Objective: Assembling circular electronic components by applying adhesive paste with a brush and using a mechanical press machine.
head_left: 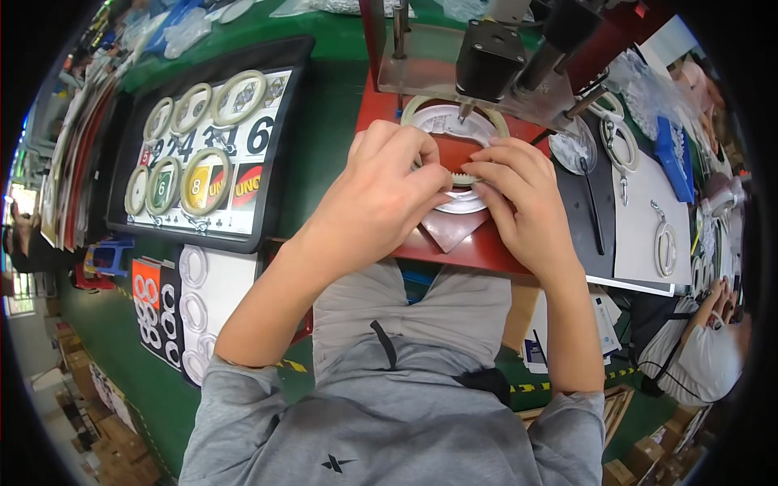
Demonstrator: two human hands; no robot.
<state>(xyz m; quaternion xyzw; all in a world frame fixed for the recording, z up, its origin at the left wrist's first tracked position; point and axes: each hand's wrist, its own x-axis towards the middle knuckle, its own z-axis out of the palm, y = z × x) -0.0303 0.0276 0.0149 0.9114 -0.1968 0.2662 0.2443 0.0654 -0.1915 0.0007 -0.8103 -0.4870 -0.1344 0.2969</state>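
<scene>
A pale cream ring (pixel 500 120) lies around a white ring-shaped seat (pixel 444 120) on the red machine base (pixel 506 253). My left hand (pixel 381 190) comes in from the left, its thumb and fingertips pinched at the ring's near side. Opposite it, my right hand (pixel 523 194) has bent fingers pressed together on the same near edge. Between the fingertips shows a short cream toothed piece (pixel 464 180); whether it belongs to the ring I cannot tell. Both hands hide the ring's left and right sides. Just beyond, a thin metal tip (pixel 465 112) hangs over the seat.
A black motor block (pixel 491 58) and clear plate overhang the work. At left, a black tray (pixel 258 219) carries several cream rings over printed cards. At right are a dish of small white pieces (pixel 571 147), a black stick (pixel 597 219) and rings with chains (pixel 664 249).
</scene>
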